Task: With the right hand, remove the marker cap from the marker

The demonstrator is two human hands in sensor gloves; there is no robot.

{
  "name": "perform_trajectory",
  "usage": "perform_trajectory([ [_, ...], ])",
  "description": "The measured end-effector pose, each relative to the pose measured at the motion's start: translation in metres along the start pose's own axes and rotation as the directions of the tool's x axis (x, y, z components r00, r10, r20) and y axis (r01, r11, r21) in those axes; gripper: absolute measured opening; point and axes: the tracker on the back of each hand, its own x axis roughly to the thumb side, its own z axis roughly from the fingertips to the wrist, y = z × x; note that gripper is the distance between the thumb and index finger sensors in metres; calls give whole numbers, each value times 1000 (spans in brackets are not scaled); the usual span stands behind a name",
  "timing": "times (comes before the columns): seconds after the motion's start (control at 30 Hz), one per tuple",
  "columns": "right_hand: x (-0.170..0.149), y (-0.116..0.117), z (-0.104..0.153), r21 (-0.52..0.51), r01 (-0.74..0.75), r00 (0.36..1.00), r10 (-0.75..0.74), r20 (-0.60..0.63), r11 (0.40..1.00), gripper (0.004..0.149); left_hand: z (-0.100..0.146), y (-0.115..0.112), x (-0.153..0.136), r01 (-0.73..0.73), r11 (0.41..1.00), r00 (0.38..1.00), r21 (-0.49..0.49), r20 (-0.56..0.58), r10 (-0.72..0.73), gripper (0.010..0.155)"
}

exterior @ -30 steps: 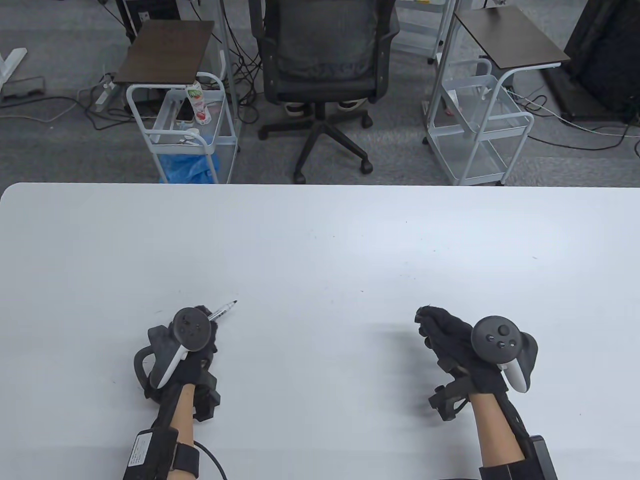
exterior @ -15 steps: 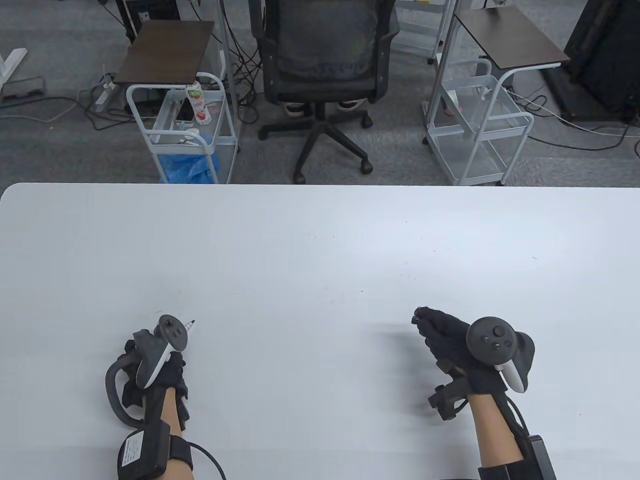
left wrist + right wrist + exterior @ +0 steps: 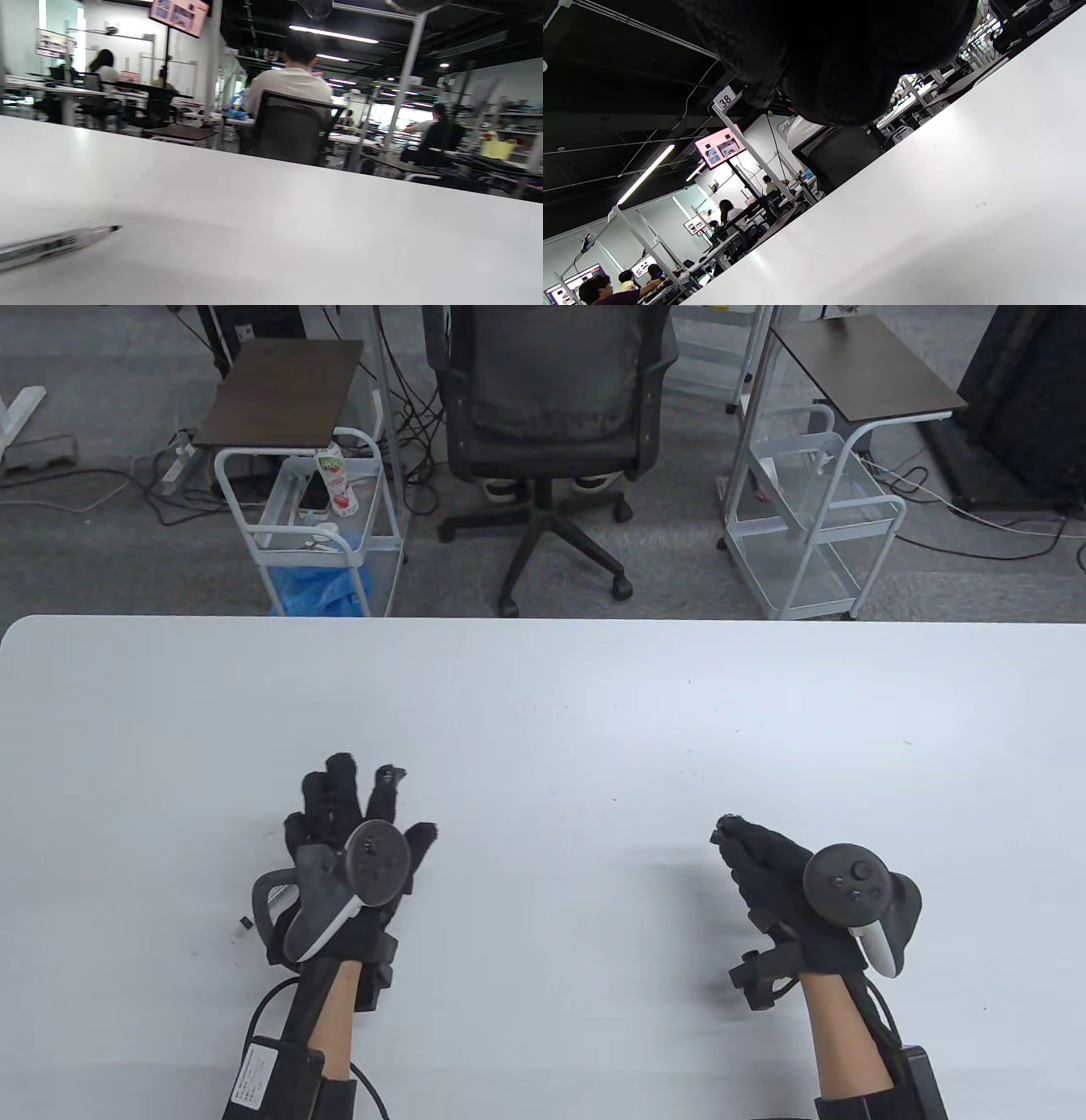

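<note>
The marker (image 3: 51,245) lies on the white table (image 3: 543,704), uncapped, its dark tip bare. In the table view it is almost all hidden under my left hand's tracker; only a small dark end (image 3: 244,926) shows. My left hand (image 3: 365,806) is open over the table, fingers spread, holding nothing. My right hand (image 3: 728,833) is curled shut a little above the table at the right. A small dark nub at its fingertips looks like the black marker cap (image 3: 719,821). The right wrist view shows only the curled glove (image 3: 831,55).
The table's far edge (image 3: 543,617) runs across the middle of the table view. Beyond it stand an office chair (image 3: 543,415) and two white carts (image 3: 314,517) (image 3: 814,517) on the floor.
My left hand held the uncapped marker, drew back to the left, then let it go on the table and moved forward with fingers spread. My right hand stayed curled, shifting slightly forward.
</note>
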Motion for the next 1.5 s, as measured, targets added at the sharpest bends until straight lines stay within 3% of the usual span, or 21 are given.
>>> perform_trajectory([
  [0.13, 0, 1, 1, 2, -21, 1000, 21, -13, 1000, 44, 6, -5, 30, 11, 1000, 993, -9, 113, -10, 83],
  [0.27, 0, 5, 0, 20, -61, 998, 61, -21, 998, 44, 11, -45, 43, 29, 997, 972, -69, 233, -12, 84],
  [0.33, 1, 8, -1, 31, -73, 997, 74, -25, 997, 45, 11, -66, 44, 110, 982, 967, -153, 243, -70, 84],
  [0.37, 1, 10, -2, 35, -76, 997, 77, -28, 997, 45, 11, -70, 42, 156, 968, 964, -194, 243, -106, 84],
  [0.43, 4, 9, -5, 35, -83, 996, 84, -22, 996, 45, 12, -74, 40, 159, 971, 962, -178, 249, -112, 85],
  [0.57, 12, -10, -19, -53, -77, 996, 74, -49, 996, 45, 12, -76, 40, 135, 973, 963, -188, 256, -85, 84],
  [0.63, 14, -24, -28, -43, -110, 992, 108, -63, 993, 45, 12, -76, 41, 137, 972, 962, -189, 258, -85, 84],
  [0.73, 11, -52, -44, -107, -199, 973, 183, -143, 974, 45, 12, -77, 41, 133, 971, 962, -199, 262, -78, 84],
  [0.87, -15, -66, -60, -75, -340, 902, 302, -308, 938, 44, 11, -78, 40, 145, 967, 962, -209, 257, -89, 84],
  [1.03, -62, -53, -66, 26, -501, 769, 459, -446, 865, 44, 9, -79, 34, 125, 967, 969, -222, 237, -71, 83],
  [1.07, -73, -48, -66, 78, -555, 711, 521, -472, 828, 44, 9, -80, 33, 123, 966, 970, -229, 234, -68, 83],
  [1.2, -94, -34, -65, 201, -653, 571, 650, -501, 730, 43, 8, -81, 33, 121, 963, 971, -241, 232, -64, 84],
  [1.33, -104, -20, -62, 272, -612, 552, 647, -526, 743, 42, 8, -79, 31, 107, 965, 972, -237, 228, -52, 84],
  [1.37, -103, -17, -62, 236, -671, 537, 681, -498, 703, 41, 8, -79, 31, 107, 966, 973, -235, 225, -53, 84],
  [1.47, -97, -9, -64, 290, -738, 457, 767, -452, 610, 38, 6, -81, 29, 123, 962, 974, -245, 217, -70, 84],
  [1.5, -96, -8, -65, 291, -742, 453, 771, -448, 605, 39, 6, -81, 29, 122, 961, 974, -250, 217, -67, 84],
])
